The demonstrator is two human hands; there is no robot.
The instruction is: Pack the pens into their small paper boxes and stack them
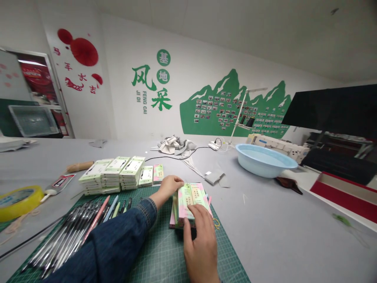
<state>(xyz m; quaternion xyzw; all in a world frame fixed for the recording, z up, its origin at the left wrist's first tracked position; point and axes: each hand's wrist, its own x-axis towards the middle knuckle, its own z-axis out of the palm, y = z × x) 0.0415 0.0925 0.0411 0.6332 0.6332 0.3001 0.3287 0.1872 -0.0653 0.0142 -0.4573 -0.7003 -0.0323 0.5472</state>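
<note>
A stack of flat green-and-pink boxes (193,198) lies on a green cutting mat (165,251). My left hand (169,186), in a denim sleeve, curls round the far left edge of the stack. My right hand (200,243) rests on the near end, fingers closed over the top box. Left of my arm lie several pens (73,232) in a loose row. Beyond them stand piles of the same flat boxes (114,173).
A yellow tape roll (16,200) sits at the far left. A light blue basin (265,159) stands at the right, with a sewing machine (279,145) behind it. Crumpled cloth (173,144) and a cable lie at the back. A red tray (344,192) is at the right edge.
</note>
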